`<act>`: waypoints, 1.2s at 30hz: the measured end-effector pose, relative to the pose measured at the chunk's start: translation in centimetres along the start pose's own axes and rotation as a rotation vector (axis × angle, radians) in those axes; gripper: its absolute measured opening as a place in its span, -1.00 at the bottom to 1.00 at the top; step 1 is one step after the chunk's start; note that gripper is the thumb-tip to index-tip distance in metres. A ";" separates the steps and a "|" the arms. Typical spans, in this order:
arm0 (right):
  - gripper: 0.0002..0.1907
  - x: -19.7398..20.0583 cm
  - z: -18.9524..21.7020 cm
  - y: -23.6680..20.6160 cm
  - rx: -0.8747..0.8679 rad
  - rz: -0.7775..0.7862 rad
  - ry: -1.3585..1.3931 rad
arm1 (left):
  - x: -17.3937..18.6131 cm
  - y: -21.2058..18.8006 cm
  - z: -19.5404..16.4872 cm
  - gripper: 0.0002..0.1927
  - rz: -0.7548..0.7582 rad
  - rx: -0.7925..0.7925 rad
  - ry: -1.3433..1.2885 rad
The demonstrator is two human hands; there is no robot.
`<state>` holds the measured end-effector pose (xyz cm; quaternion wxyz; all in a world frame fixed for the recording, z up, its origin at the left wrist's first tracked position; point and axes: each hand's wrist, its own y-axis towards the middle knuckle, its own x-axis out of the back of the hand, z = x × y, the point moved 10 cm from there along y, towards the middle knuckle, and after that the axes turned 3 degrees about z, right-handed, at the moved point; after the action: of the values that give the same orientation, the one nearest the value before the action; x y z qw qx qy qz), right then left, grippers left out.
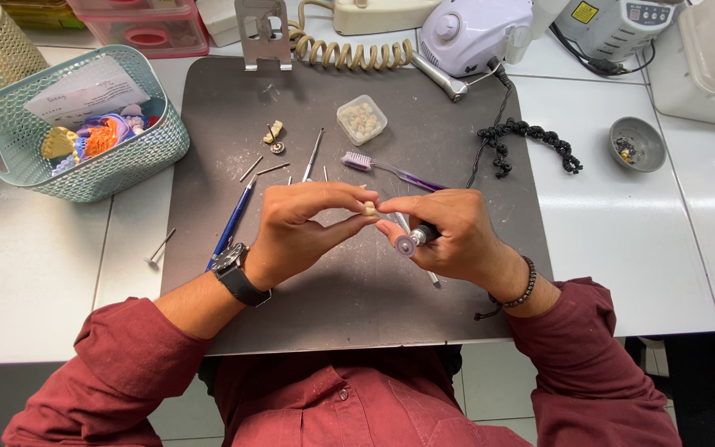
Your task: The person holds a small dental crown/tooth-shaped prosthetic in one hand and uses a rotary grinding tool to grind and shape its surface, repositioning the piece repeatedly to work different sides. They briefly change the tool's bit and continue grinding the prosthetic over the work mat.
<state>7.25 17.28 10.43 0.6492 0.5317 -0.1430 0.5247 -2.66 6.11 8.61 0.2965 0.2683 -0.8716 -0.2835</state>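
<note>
The left hand (295, 228) pinches a small cream tooth-shaped piece (369, 208) between thumb and fingertips, and a fingertip of the right hand (448, 236) touches it from the other side. The right hand is also closed around a slim rotary handpiece (420, 235) whose small disc tip (405, 246) points toward the person, just below the piece. The piece is held above the middle of the dark work mat (357, 298), nearer its front edge. It appears light, rigid and smooth (likely brittle and easy to drop), so a fingertip pinch on its opposite sides suits it best. Behind the hands on the mat lie a purple toothbrush (391, 168), several thin metal burs (262, 170), a blue pen-like tool (233, 222) and a small clear box of tooth pieces (362, 119). A teal basket (76, 124) overlaps the mat's far left corner; a small grey dish (637, 143) stands on the tabletop right of the mat.
</note>
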 end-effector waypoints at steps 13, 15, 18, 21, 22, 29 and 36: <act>-0.73 -0.6 -0.3 0.1 -0.052 0.031 0.052 | -0.2 -0.6 -0.2 -0.83 -0.047 0.007 0.118; -0.73 -0.8 -0.5 0.1 -0.068 0.028 0.047 | -0.2 -0.4 -0.3 -0.82 -0.045 0.022 0.108; -0.78 -0.4 -0.7 0.0 -0.053 -0.004 0.069 | -0.2 -0.2 -0.8 -0.80 -0.048 0.001 0.113; -0.73 -0.2 -1.2 -0.1 -0.067 -0.004 0.048 | -0.3 0.0 -0.9 -0.80 -0.040 0.003 0.054; -0.75 -0.3 -1.5 -0.1 -0.088 0.003 0.048 | -0.4 0.1 -0.8 -0.80 -0.034 0.016 -0.002; -0.75 -0.2 -1.5 -0.1 -0.045 0.036 0.034 | -0.9 0.2 0.6 -0.76 0.039 0.081 -0.078; -0.78 0.1 -1.0 0.1 -0.020 0.001 -0.020 | -0.6 0.1 1.0 -0.81 0.015 0.103 -0.021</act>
<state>6.79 18.12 10.16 0.6529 0.5303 -0.1547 0.5182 -2.99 6.90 7.80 0.2753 0.2739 -0.8900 -0.2388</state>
